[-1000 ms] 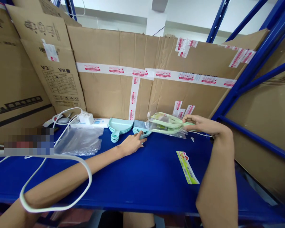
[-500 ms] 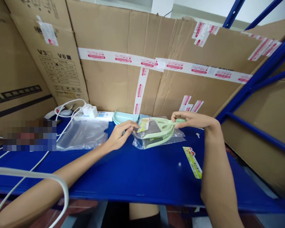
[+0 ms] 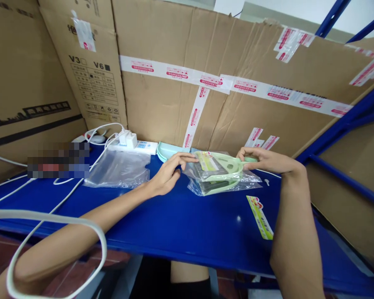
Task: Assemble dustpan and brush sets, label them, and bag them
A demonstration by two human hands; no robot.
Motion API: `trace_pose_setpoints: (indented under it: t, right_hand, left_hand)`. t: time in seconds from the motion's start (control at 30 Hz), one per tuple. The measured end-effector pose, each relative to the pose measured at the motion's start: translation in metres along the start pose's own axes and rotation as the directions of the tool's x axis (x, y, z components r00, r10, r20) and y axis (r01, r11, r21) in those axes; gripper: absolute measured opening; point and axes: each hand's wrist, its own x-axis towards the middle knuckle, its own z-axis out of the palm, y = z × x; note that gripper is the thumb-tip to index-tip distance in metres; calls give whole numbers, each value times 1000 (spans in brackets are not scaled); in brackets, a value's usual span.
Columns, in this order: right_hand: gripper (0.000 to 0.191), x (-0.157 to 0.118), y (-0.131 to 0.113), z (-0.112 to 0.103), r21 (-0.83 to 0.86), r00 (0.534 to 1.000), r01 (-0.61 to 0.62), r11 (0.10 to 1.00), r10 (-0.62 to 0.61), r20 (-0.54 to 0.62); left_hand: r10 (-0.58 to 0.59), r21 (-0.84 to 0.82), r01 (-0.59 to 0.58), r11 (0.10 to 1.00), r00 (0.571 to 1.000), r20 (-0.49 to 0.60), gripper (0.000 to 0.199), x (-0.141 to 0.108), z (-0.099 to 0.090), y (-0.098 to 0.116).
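Observation:
A light green dustpan-like piece (image 3: 227, 166) with a dark bristled or ribbed part lies in clear plastic with a yellow-green card (image 3: 207, 161) on top. It rests over a second, similar green piece (image 3: 220, 187) in its own clear bag. My right hand (image 3: 262, 158) pinches the green handle at the right end, thumb and fingers closed on it. At the left end my left hand (image 3: 171, 172) reaches out with stretched fingers, the tips touching the plastic beside the card. Its thumb is held apart below.
Flat clear bags (image 3: 118, 168) lie left, near a white power strip (image 3: 146, 147) with cables. A pale blue-green pan (image 3: 171, 150) stands behind my left hand. A loose yellow-green card (image 3: 259, 218) lies near my right forearm. Cardboard (image 3: 162, 108) walls the back; a white cable (image 3: 102, 236) loops in front.
My view has shifted slightly left. The upper green piece now sits more squarely over the lower one, and my left fingers have straightened onto its plastic. My right hand keeps hold of the handle.

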Motion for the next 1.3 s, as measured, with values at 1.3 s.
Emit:
trace_pose_setpoints:
  t: [1.3]
  right_hand:
    - [51, 15, 7, 7, 19, 999, 31, 999, -32, 32]
  left_hand:
    - [235, 286, -220, 933, 972, -18, 37, -6, 12, -6]
